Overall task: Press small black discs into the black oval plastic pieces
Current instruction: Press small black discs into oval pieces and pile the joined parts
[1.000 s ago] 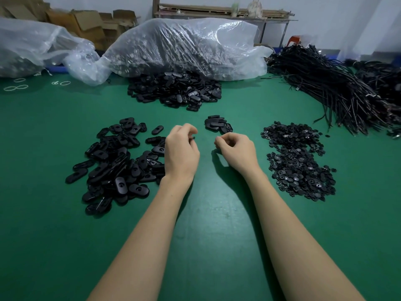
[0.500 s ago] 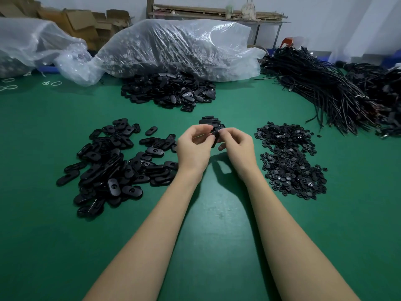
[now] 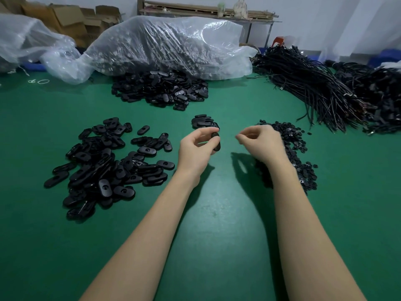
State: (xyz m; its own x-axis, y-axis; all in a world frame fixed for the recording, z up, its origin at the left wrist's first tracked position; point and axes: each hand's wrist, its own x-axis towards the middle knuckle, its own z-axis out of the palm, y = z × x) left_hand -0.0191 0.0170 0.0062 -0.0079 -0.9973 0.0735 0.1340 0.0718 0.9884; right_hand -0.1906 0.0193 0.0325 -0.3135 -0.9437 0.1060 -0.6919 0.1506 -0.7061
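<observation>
On a green counter (image 3: 217, 235), seen from above and behind two bare forearms, lie heaps of small black parts. At the left spreads a loose pile of oval pieces (image 3: 108, 166): flat, smooth, glossy black plastic with rounded ends, several showing a small round recess in the middle. Just right of it, the left hand (image 3: 196, 149) hovers above the counter, thumb and curled fingers gripping one oval piece (image 3: 216, 142) that stands nearly on end. Beyond that hand sits a small cluster of ovals (image 3: 204, 122). A gap separates it from the right hand (image 3: 261, 143), whose fingers are curled with thumb and forefinger pinched together; whether they hold a disc cannot be told. Under and beside that hand lies a pile of small black discs (image 3: 290, 146), tiny and ring-like. Farther back, a larger oval heap (image 3: 160, 89) rests against a clear plastic bag (image 3: 169, 44), with black cords (image 3: 314, 88) at the right.
</observation>
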